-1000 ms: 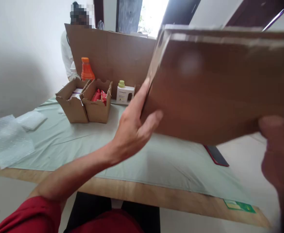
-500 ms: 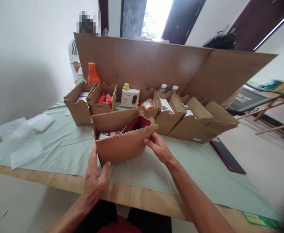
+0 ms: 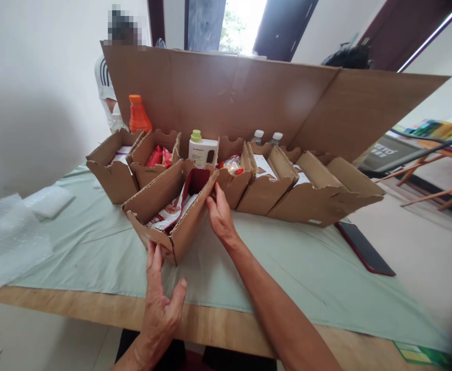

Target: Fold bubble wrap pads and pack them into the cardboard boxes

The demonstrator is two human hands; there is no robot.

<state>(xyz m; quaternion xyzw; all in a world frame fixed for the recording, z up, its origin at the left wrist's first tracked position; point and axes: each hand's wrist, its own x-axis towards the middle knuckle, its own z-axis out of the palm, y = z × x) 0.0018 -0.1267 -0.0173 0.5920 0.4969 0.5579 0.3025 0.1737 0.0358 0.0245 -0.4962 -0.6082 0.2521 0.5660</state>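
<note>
A cardboard box with red and white packets inside stands slantwise at the front of a row of similar boxes. My left hand has its fingertips against the box's near end, thumb spread away. Along the right side of the box, my right hand lies with its fingers straight against the wall. Behind, a white bottle with a green cap stands between a box of red packets and a box of clear and red packets.
Bubble wrap lies at the left. An orange bottle stands before a tall cardboard panel. More boxes and a dark tablet-like object are at the right. A person is behind the panel.
The front box has turned, its far end swinging away toward the gap in the row and its near end facing me. My right hand moved left along with it; my left thumb has come off the box.
</note>
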